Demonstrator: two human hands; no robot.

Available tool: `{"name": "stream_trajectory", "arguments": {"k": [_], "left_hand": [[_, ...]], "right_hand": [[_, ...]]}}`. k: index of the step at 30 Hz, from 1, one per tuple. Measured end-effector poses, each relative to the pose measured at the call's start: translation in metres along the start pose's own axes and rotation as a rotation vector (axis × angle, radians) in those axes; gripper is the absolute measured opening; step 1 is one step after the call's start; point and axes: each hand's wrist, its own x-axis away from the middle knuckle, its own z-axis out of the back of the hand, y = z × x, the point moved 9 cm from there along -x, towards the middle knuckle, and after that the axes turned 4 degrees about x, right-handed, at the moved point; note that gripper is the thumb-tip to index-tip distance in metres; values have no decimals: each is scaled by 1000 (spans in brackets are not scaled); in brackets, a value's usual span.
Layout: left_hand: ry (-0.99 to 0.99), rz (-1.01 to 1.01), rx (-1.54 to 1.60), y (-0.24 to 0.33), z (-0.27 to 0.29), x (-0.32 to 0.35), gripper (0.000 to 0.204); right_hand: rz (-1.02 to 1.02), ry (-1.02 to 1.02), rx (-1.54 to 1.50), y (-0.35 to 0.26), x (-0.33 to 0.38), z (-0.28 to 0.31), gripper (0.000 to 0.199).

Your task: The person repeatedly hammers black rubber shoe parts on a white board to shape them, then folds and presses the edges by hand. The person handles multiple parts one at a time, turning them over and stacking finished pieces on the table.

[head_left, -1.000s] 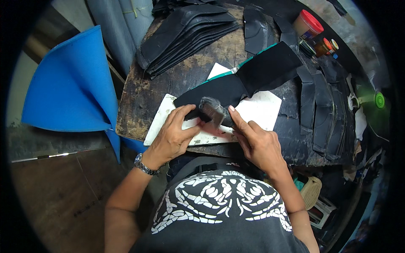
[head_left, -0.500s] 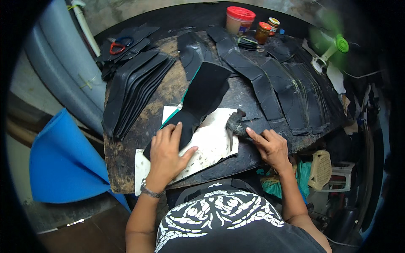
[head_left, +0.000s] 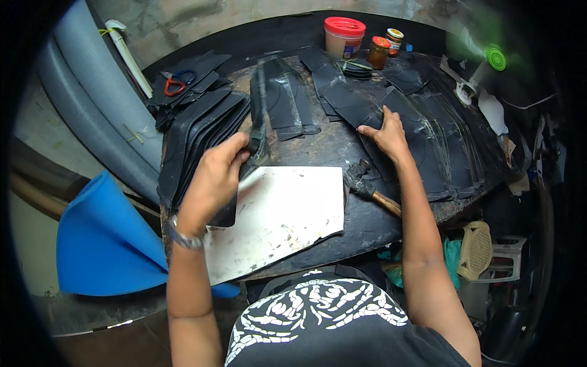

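My left hand (head_left: 214,177) grips a long black rubber piece (head_left: 257,113), held edge-on above the left part of the table. Below it lies a white metal sheet (head_left: 287,214) on the dark worktable (head_left: 342,229). My right hand (head_left: 384,134) rests flat with fingers spread on a row of overlapping black rubber pieces (head_left: 428,147) at the right. A hammer (head_left: 367,186) with a wooden handle lies on the table just below my right hand, touched by neither hand.
A stack of black pieces (head_left: 195,137) lies at the left, with red-handled scissors (head_left: 174,85) behind it. A red-lidded tub (head_left: 343,35) and two small jars (head_left: 379,52) stand at the back. A blue foam sheet (head_left: 104,244) leans left of the table. A green fan (head_left: 495,58) stands far right.
My left hand has lifted the black piece off the white sheet. My right hand has let go of the hammer and moved up onto the black pieces at the right.
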Motion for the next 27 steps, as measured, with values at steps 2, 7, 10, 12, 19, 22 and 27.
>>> {"name": "stream_trajectory", "arguments": {"k": [2,7,10,12,19,22,27], "left_hand": [[-215,140,4,-30,-6,-16,12],[-173,224,-272,-85,4,-24,26],[53,153,-488,-81,24,-14,37],[84,49,-475,-59,27,-8,34],[-299,-10,143,35,34,41,28],[-704,104,-60,31,-9,87,49],[-444,19,-368,19,-66,117,64]], "right_hand": [[73,97,-189,-16,11,22,79],[325,146,-579,-65,69,98,58],[539,-103,-485,-108,118,114,48],[790,-256,-345,-141,155,111,44],[1275,-376,-53,-203,246,35,40],[1259,-354,-101,-218,251,6,34],[1264,-399,-162,-198,233,13,45]]}}
